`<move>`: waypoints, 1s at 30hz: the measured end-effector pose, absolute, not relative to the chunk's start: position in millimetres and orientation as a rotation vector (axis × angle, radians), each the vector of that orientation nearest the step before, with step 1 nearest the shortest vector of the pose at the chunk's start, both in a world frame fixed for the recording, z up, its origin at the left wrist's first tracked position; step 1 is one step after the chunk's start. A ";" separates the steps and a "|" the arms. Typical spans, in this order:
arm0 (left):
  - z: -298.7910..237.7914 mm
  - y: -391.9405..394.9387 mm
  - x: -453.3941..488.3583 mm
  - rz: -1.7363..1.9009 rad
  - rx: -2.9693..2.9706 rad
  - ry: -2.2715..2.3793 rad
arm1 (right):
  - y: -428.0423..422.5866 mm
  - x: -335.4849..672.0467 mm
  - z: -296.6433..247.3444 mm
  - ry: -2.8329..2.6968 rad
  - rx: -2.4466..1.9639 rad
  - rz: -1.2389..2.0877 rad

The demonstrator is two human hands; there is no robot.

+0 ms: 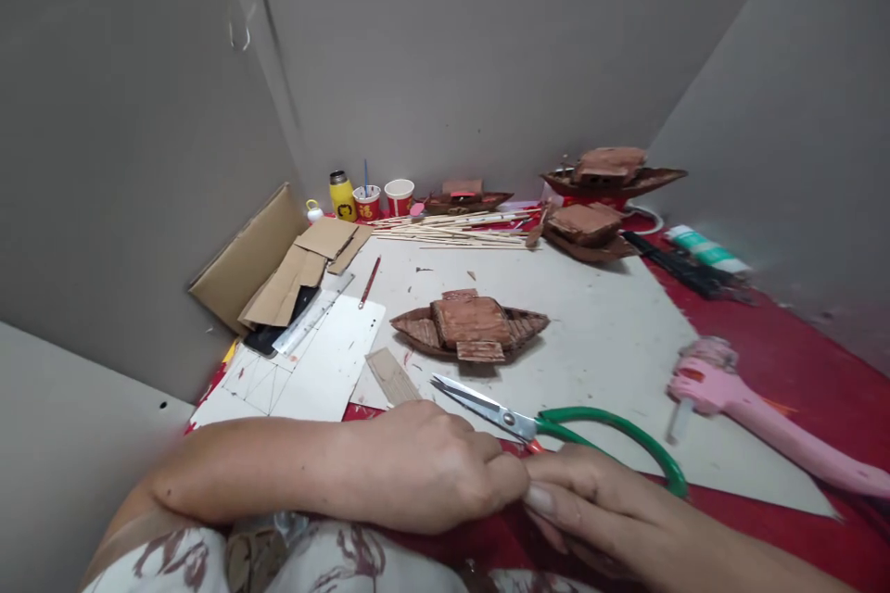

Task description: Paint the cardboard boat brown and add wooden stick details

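Note:
My left hand [451, 473] is curled with its knuckles up near the table's front edge, and its fingertips meet those of my right hand [591, 500]. The fingers of the right hand are pressed together, thumb toward me. Whatever lies between the two hands is hidden. Just beyond them rest scissors [511, 420] with green handles, blades slightly apart and pointing left; a small orange-red bit [534, 447] shows beside their pivot. Farther off, a small brown model boat [473, 322] with a domed cabin sits on the white board. A cardboard strip [391, 375] lies at its left.
A pink glue gun [730, 398] lies at right. Thin sticks [451, 227], paper cups [399, 196], a yellow bottle [341, 195] and more model boats [584, 230] line the back. Cardboard pieces [292, 283], a ruler [312, 315], a pencil [370, 282] and drawn paper [278, 382] are at left.

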State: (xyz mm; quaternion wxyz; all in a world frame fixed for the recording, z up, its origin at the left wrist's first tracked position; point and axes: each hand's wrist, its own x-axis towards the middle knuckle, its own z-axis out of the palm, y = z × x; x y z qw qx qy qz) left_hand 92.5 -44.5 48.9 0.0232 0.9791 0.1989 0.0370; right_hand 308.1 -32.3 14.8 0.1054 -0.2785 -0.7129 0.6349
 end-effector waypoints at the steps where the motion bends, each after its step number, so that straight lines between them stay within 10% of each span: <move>1: 48.1 -43.3 91.6 0.141 3.016 0.604 | -32.8 307.8 15.1 -2.101 -0.802 1.879; 30: 34.6 -32.0 92.5 0.494 2.299 0.474 | -26.2 311.0 0.8 -2.000 -0.469 1.937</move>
